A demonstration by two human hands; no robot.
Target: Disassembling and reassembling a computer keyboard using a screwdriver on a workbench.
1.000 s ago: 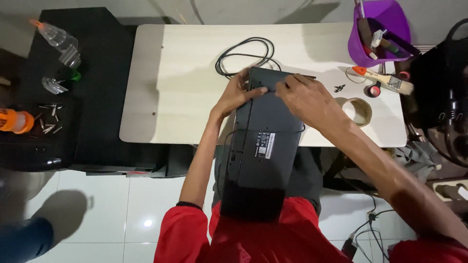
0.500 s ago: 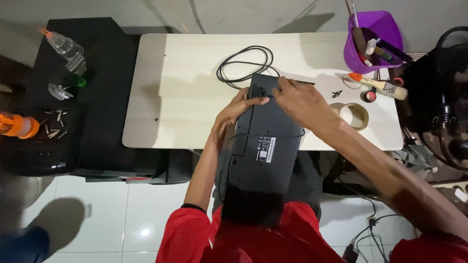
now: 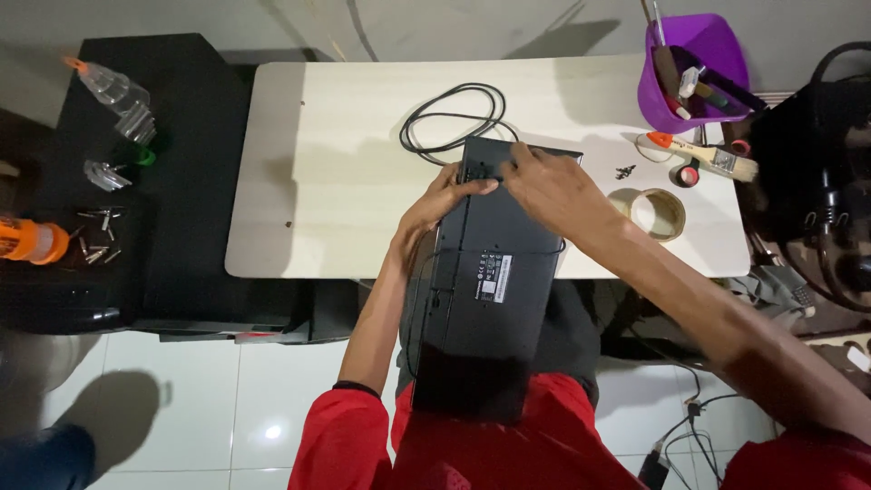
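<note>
A long black keyboard [image 3: 490, 272] lies face down, its flat underside with a small pale label facing up. Its far end rests on the near edge of the pale wooden table [image 3: 318, 181], while the near end reaches out over the person's lap, above the red clothing.

The left hand [image 3: 440, 204] lies along the keyboard's left edge near the far end, fingers curled over the rim and thumb on the underside; its grip is closed loosely on that edge. The right hand [image 3: 553, 191] rests on top of the same end, fingers bent and fingertips pressed to the far left corner; whether it pinches anything small there cannot be told.

Just beyond the keyboard's far end a black cable [image 3: 449, 118] lies in a loose coil on the table. To the right of the right hand sits a roll of tan tape [image 3: 660, 213], with a few small dark screws [image 3: 626, 171] near it. Farther right lie a paintbrush [image 3: 717, 159] with a pale handle and a small dark roll of tape [image 3: 685, 172]. A purple bucket [image 3: 694, 68] with tools in it stands at the far right corner.

Left of the table is a black surface [image 3: 172, 181] carrying a clear plastic bottle [image 3: 113, 95], scattered screws [image 3: 95, 240] and an orange object [image 3: 32, 243].
</note>
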